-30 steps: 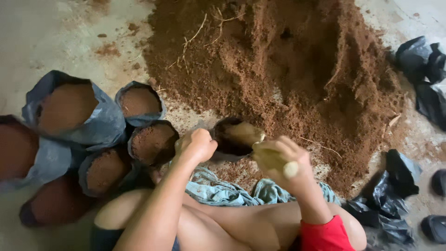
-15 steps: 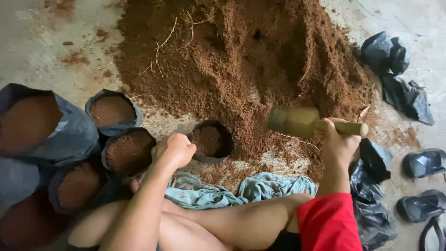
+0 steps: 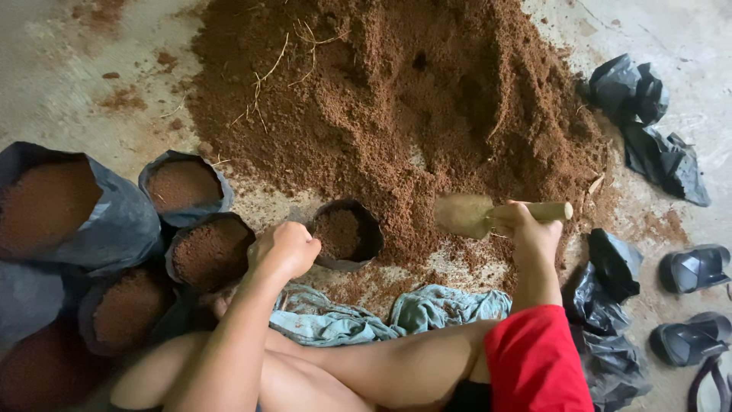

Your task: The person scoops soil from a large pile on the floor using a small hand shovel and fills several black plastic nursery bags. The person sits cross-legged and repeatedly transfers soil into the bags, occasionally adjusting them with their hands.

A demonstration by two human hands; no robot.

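The person sits on a bare grey concrete floor, legs folded, a crumpled pale green cloth lying across the floor just in front of the shins.

The left hand is clenched on the near rim of a small black grow bag, holding it upright; the bag is partly filled with brown soil. To the left of that hand stand filled black bags, packed against one another: one just beside the wrist, one beyond it, one nearer the knee, and a much larger one at the far left, all topped up with the same brown soil.

The right hand is closed around the handle of a hand trowel. The blade points left toward the open bag, level and blurred, a short gap away from the bag's rim, just above the foot of the soil heap.

To the right of this hand lie empty, crumpled black bags, and further right a pair of dark sandals.

Beyond both hands rises the big heap of reddish-brown soil, with dry stalks on its left slope. More empty black bags lie at its far right edge.
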